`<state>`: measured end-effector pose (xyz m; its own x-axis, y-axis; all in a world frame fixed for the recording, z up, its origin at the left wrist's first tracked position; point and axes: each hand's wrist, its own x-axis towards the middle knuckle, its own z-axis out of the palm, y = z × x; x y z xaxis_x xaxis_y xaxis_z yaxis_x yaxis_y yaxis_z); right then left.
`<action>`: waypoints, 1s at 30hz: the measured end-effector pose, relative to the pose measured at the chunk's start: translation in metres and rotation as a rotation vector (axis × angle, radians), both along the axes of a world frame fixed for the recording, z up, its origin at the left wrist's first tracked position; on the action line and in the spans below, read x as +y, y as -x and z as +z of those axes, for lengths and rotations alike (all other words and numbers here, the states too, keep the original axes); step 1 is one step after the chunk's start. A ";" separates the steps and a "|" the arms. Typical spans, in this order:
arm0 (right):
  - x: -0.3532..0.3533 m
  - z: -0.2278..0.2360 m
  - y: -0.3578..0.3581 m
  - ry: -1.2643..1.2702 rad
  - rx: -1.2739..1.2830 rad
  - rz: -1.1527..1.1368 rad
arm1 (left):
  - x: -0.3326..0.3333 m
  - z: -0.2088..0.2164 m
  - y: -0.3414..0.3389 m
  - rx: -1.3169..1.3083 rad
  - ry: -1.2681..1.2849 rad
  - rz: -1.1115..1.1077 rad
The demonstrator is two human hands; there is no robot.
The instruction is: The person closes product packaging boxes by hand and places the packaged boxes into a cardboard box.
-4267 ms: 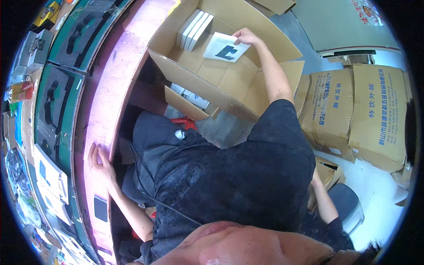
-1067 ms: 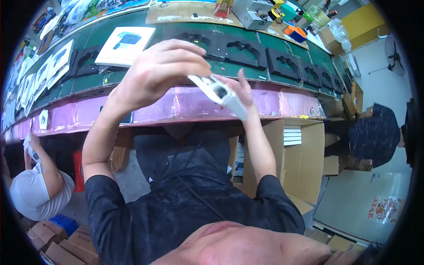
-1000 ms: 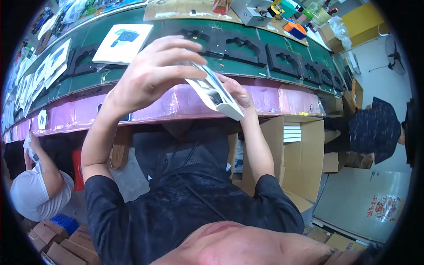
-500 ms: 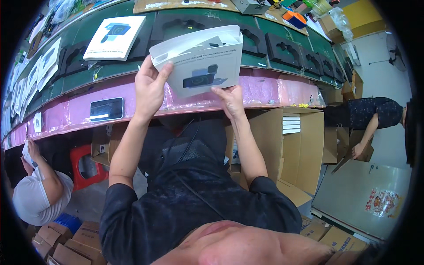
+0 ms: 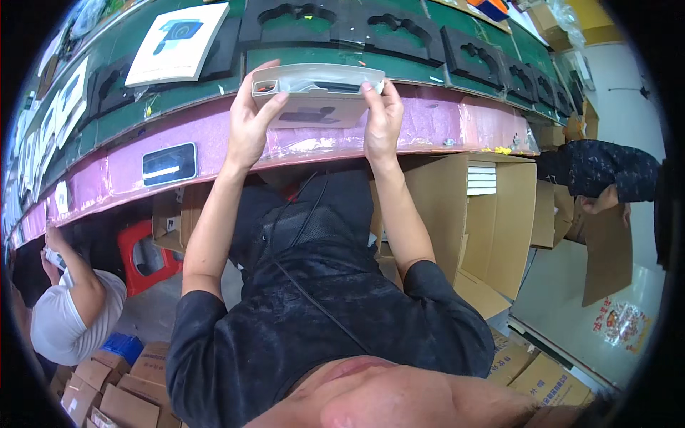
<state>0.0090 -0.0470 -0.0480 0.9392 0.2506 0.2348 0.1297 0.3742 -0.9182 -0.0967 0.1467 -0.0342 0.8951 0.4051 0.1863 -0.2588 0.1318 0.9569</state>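
Observation:
A white product box (image 5: 314, 114) with a dark device pictured on its front is held over the pink bench edge. Its open top is tipped toward me, showing a white inner part and something dark inside. My left hand (image 5: 250, 128) is closed on the box's left end, thumb at the front rim. On the other end my right hand (image 5: 383, 125) is closed too, with its thumb over the open rim. What the dark content is, I cannot make out.
A phone (image 5: 169, 165) lies on the pink strip at left. Another white box (image 5: 178, 44) rests on black foam trays (image 5: 403, 36). By my right arm stands an open carton (image 5: 492, 235) holding white boxes (image 5: 481, 178). People are at both sides, near a red stool (image 5: 150, 260).
The box has tipped so that its open top faces me. My right hand has moved from its lower edge up to the right rim. The person at right now holds a cardboard sheet lower.

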 end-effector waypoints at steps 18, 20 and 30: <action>-0.016 -0.002 0.033 -0.048 -0.086 0.075 | -0.020 0.012 0.030 0.075 -0.233 0.131; -0.019 -0.005 0.028 -0.035 -0.092 0.069 | -0.023 0.009 0.026 0.082 -0.254 0.132; 0.006 0.013 0.009 -0.024 0.042 0.007 | 0.012 0.003 0.019 -0.080 0.350 -0.096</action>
<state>-0.0002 -0.0408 -0.0351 0.9467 0.2516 0.2010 0.0884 0.3973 -0.9134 -0.1156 0.1587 -0.0316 0.9204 0.3715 0.1221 -0.3015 0.4752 0.8266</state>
